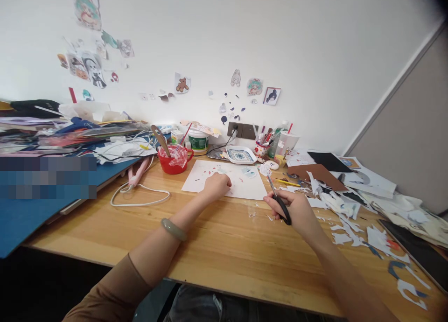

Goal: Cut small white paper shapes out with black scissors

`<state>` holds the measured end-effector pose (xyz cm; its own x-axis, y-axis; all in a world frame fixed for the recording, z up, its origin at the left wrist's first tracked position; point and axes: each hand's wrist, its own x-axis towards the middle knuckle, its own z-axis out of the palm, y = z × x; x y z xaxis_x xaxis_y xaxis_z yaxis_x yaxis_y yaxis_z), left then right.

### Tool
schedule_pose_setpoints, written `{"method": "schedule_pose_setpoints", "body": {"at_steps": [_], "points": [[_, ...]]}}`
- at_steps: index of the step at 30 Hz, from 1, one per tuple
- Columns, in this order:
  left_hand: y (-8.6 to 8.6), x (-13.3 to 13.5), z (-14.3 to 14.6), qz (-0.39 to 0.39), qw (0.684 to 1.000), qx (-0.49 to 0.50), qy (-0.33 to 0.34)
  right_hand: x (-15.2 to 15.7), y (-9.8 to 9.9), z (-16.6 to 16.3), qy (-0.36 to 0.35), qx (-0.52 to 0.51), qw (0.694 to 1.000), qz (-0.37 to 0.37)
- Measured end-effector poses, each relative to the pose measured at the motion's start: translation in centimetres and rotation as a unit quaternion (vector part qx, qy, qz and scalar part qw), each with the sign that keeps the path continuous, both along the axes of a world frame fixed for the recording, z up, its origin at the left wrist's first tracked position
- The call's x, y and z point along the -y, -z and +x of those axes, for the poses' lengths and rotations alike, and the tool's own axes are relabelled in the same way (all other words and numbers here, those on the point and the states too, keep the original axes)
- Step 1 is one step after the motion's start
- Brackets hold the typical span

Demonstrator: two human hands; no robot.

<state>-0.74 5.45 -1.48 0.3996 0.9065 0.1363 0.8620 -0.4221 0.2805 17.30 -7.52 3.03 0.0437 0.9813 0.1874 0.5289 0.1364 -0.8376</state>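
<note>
My left hand (216, 185) rests with curled fingers on a white sheet of paper (245, 184) that carries small coloured cut-outs. I cannot see anything held in it. A pale green bangle (173, 229) circles that wrist. My right hand (294, 210) is closed round the black handles of a pair of scissors (276, 196). The blades point up and away toward a small white cut-out (265, 169). Both hands sit on a wooden table (217, 247).
A red cup (174, 162) with a wooden spoon, a green-labelled tub (198, 141), a patterned dish (241, 155) and a pen pot (262, 147) stand behind the sheet. Paper scraps (345, 219) litter the right. A blue mat (31, 210) and a white cable (138, 193) lie left.
</note>
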Motion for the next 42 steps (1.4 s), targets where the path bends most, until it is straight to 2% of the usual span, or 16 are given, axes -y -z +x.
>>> {"method": "schedule_pose_setpoints", "body": {"at_steps": [6,15,29,38,42], "points": [[-0.4,0.2,-0.2,0.014,1.0,0.012,-0.006,0.1,0.0,0.1,-0.004,-0.002,1.0,-0.001],[-0.4,0.2,0.0,-0.005,0.999,-0.001,0.054,0.2,-0.1,0.0,-0.005,0.004,1.0,0.001],[0.0,-0.2,-0.3,-0.005,0.995,-0.024,0.093,0.2,-0.1,-0.1,0.0,0.005,1.0,0.001],[0.7,-0.8,-0.5,0.012,0.995,-0.024,0.1,0.2,-0.2,-0.1,-0.007,-0.001,1.0,0.005],[0.3,-0.7,-0.7,0.008,0.997,0.012,0.076,0.3,-0.2,-0.1,-0.008,0.004,1.0,0.006]]}}
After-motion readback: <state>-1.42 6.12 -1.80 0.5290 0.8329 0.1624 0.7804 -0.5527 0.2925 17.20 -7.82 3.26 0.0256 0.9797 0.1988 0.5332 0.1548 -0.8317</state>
